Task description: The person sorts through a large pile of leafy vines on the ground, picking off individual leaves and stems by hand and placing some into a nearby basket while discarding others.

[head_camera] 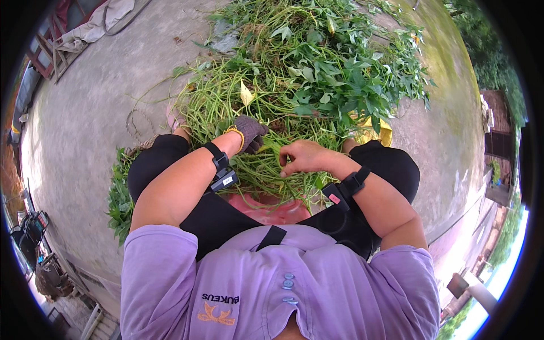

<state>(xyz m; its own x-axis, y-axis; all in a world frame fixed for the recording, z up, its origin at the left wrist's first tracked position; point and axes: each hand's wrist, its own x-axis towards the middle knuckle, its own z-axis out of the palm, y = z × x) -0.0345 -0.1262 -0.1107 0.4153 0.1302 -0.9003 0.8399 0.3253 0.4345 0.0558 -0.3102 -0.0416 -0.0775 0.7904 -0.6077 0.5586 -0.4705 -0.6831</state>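
A heap of cut leafy vines (306, 72), which look like sweet potato vines, lies before me and reaches back between my knees. My left hand (250, 134) wears a dark knit glove with a yellow cuff. Its curled fingers are at the green stems (255, 168), and what lies inside them is hidden. Bare and to the right, my right hand (304, 157) is over the same stems with thumb and fingers bent; any thin stem between them is too unclear to make out. Under the stems, between my thighs, shows a pink plastic object (270, 210).
Yellow plastic sheeting or a bag (376, 131) lies by my right knee. More leafy vines (121, 199) rest beside my left thigh. Concrete ground (93, 106) surrounds me. A wooden frame with cloth (63, 46) is at the far left, machinery (34, 229) at the lower left.
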